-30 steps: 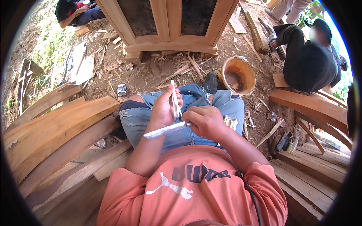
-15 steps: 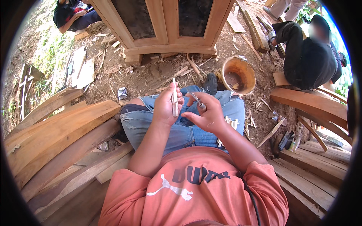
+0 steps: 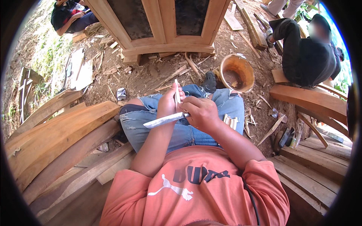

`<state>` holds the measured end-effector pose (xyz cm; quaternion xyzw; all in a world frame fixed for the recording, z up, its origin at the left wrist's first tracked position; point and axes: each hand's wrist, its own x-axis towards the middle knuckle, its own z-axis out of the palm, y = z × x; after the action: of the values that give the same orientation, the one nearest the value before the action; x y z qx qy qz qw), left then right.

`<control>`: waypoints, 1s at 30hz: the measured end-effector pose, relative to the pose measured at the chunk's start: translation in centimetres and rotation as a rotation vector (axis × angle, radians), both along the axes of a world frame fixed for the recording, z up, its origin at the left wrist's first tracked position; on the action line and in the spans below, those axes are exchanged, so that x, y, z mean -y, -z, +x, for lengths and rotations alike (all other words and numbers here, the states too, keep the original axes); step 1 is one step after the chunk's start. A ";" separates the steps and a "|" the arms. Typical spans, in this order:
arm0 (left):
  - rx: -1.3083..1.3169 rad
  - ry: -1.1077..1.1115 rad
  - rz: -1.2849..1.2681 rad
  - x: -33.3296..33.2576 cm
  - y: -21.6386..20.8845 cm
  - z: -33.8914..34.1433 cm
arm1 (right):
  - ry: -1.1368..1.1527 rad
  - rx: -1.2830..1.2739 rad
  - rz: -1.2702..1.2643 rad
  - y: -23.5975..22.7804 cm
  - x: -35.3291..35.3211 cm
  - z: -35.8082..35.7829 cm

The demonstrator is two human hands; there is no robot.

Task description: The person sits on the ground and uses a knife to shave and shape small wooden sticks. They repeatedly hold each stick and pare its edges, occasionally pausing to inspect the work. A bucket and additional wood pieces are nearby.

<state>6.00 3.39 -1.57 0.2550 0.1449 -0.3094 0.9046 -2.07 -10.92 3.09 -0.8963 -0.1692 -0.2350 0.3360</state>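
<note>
My left hand [image 3: 166, 103] is closed round a thin pale wooden stick [image 3: 177, 89], held nearly upright above my lap. Close against it, my right hand [image 3: 204, 113] grips a knife [image 3: 164, 120] by its handle. The broad grey blade points left and lies across in front of my left wrist. The right fingertips are beside the stick's lower part; whether they touch it I cannot tell. Several short pale wooden sticks [image 3: 230, 122] rest on my jeans [image 3: 203, 138], to the right of the right hand.
Ahead stands a wooden panelled cabinet [image 3: 167, 49]. An orange-brown bucket [image 3: 247, 73] is on the littered ground, right of my foot. Curved timber [image 3: 71, 130] lies at left, planks [image 3: 307, 171] at right. One person [image 3: 311, 56] sits at right, another [image 3: 69, 17] at far left.
My right hand has turned and moved slightly left, and the knife blade now shows fully, pointing left across my left wrist. The stick stays in my left hand, tilted a little differently.
</note>
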 end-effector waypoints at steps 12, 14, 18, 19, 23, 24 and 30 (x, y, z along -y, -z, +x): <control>-0.018 -0.162 -0.088 -1.8 0.5 6.2 | -0.113 0.125 -0.132 -1.8 -1.2 1.9; -0.085 -0.259 -0.106 -3.4 1.2 8.6 | -0.242 0.129 -0.114 -2.7 -1.8 1.2; -0.022 -0.528 0.043 -12.2 3.4 14.9 | -0.326 0.030 0.037 -4.1 -4.9 -2.1; 0.014 -0.489 0.106 -12.7 3.0 15.1 | -0.206 -0.102 0.122 -2.6 -3.9 -1.2; -0.067 -0.425 0.250 -11.6 0.4 12.3 | 0.359 -0.446 0.323 -1.2 7.0 3.3; -0.072 -0.384 0.250 -12.6 1.3 11.1 | 0.479 -0.492 0.249 -1.6 9.4 4.2; -0.127 -0.114 0.242 -9.5 2.7 3.6 | 0.732 -0.494 0.296 0.7 16.0 2.9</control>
<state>9.64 12.84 -4.24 0.3336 0.2522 -0.2533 0.8723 0.83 -26.93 2.38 -0.8686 0.2788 -0.1390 0.3853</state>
